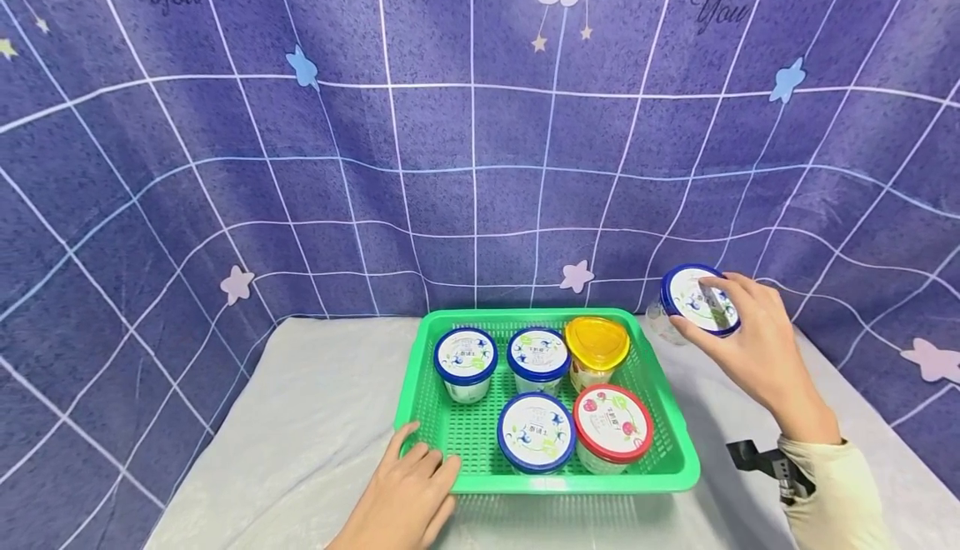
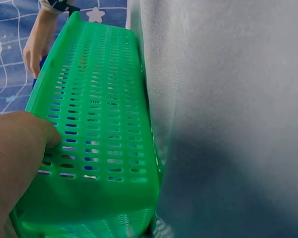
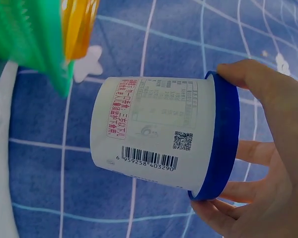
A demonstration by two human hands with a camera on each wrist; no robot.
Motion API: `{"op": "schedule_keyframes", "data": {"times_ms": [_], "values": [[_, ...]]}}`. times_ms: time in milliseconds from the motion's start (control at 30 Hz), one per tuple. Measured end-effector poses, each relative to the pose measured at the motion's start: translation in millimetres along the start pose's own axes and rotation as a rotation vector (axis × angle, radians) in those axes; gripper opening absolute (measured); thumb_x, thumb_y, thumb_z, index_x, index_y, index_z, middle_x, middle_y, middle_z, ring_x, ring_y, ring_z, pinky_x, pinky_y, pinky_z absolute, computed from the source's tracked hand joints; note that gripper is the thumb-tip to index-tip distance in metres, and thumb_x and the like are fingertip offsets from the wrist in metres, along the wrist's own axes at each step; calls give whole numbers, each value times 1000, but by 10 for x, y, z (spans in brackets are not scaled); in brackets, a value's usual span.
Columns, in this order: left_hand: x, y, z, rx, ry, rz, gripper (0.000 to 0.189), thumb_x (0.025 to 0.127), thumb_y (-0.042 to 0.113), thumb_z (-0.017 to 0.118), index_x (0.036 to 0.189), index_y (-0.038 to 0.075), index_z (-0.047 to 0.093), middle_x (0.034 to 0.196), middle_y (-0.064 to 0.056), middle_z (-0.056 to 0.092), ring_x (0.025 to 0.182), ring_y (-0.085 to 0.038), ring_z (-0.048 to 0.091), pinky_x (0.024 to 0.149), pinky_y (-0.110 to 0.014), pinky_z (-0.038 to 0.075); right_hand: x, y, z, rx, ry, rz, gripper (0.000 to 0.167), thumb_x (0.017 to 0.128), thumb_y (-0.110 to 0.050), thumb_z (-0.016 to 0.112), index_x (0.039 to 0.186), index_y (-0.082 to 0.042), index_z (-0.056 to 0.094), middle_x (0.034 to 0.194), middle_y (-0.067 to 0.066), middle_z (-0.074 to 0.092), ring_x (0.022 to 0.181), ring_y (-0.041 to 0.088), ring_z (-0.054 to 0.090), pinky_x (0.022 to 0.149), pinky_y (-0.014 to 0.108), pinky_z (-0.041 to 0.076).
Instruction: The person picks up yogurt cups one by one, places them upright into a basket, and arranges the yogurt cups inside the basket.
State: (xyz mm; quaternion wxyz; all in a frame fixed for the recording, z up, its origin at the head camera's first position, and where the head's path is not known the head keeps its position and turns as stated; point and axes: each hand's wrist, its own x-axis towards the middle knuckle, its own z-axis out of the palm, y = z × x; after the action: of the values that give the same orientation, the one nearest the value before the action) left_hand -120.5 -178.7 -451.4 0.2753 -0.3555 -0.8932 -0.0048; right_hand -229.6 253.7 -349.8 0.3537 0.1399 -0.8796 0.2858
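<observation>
My right hand (image 1: 767, 354) pinches a white cup with a blue lid (image 1: 688, 298) by the lid's edge, to the right of the green basket (image 1: 570, 484). In the right wrist view, the cup's printed side (image 3: 144, 134) shows a barcode, with thumb and fingers around opposite sides of the lid. My left hand (image 1: 408, 487) grips the basket's front left corner, its fingers over the rim and its thumb (image 2: 50, 135) against the outer wall. Inside the basket stand three blue-lidded cups (image 1: 536, 433), a red-lidded cup (image 1: 613, 423) and a cup with a yellow lid (image 1: 597, 343).
The basket stands on a table with a pale grey cloth (image 1: 322, 417). Behind it hangs a blue curtain (image 1: 435, 133) with a white grid and stars. A dark wrist camera mount (image 1: 780, 471) sits at my right cuff.
</observation>
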Motion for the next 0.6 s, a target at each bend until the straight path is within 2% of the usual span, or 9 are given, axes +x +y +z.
{"op": "schedule_keyframes", "data": {"times_ms": [100, 200, 367, 600], "values": [[-1, 0, -5, 2, -1, -2, 13, 83, 25, 62, 93, 17, 58, 70, 7, 51, 71, -15, 54, 100, -54, 42, 3, -115, -5, 24, 25, -36, 62, 68, -26, 88, 121, -3, 66, 129, 28, 56, 118, 46, 44, 94, 61, 34], [-20, -1, 0, 2, -8, -3, 14, 83, 25, 63, 93, 17, 58, 70, 7, 52, 71, -15, 55, 100, -54, 42, -7, -266, -2, 54, 13, -61, 63, 66, -24, 89, 122, -6, 66, 131, 27, 55, 120, 45, 44, 93, 61, 35], [-37, -1, -12, 8, -14, 5, 16, 83, 26, 63, 95, 17, 58, 71, 7, 54, 73, -15, 57, 100, -53, 42, 1, -595, -20, 124, -72, -77, 64, 68, -26, 90, 126, -13, 65, 138, 20, 54, 126, 40, 44, 92, 61, 36], [-20, -1, -31, 27, 26, 32, 22, 79, 25, 69, 95, 15, 58, 72, 6, 53, 73, -17, 56, 100, -54, 42, 115, -1034, 90, 231, -174, -178, 81, 71, -27, 89, 141, -16, 51, 132, 5, 56, 118, 22, 48, 91, 45, 40]]}}
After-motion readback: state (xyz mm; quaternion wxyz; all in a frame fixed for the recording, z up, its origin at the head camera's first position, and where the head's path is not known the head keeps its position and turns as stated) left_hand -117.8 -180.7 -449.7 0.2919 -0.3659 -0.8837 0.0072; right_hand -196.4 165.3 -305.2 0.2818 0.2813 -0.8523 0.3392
